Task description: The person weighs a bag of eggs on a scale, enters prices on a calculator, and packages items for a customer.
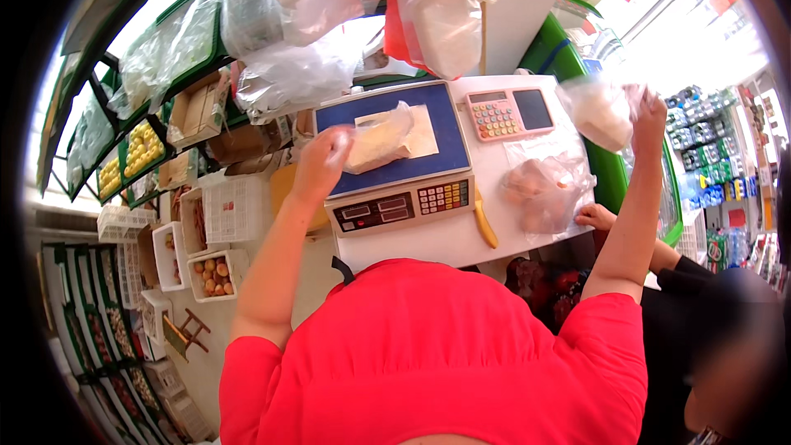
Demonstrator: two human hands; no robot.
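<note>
A digital weighing scale (334, 180) with a blue platform stands on the white table. On it lies a clear plastic bag of pale yellow food (380, 147), over a cream sheet (425, 127); my left hand (327, 157) grips that bag's left end. My right hand (650, 112) is raised at the right and holds a clear plastic bag with whitish contents (598, 114). Below it on the table sits a plastic bag of round brownish items (544, 191). A pink calculator (494, 114) lies right of the scale, and a yellow-handled knife (486, 222) beside the scale's front corner.
Another person's hand (596, 216) rests at the table's right edge (571, 233). Plastic bags (445, 18) hang above the far side. A green-rimmed case (602, 167) adjoins the table at right. Crates, one of peaches (214, 276), and a small stool (185, 330) stand at left.
</note>
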